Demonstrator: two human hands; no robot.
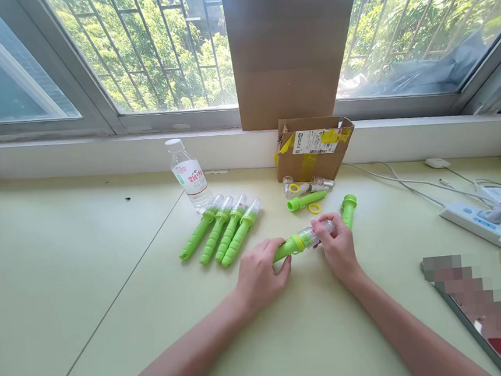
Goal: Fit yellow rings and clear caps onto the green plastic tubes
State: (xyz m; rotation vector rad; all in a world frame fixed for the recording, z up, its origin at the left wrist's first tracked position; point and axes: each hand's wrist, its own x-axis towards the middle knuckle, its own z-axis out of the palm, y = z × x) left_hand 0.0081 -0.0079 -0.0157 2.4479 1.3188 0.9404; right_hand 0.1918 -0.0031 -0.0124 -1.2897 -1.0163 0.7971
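Two hands [261, 269], gripped green tube [288, 247] (clear-topped)

Green tube [294, 244], clear-capped, between both hands

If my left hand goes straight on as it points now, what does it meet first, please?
Straight on, along the green tube it holds, your left hand would likely meet your right hand first, at the clear cap; depth is hard to judge.
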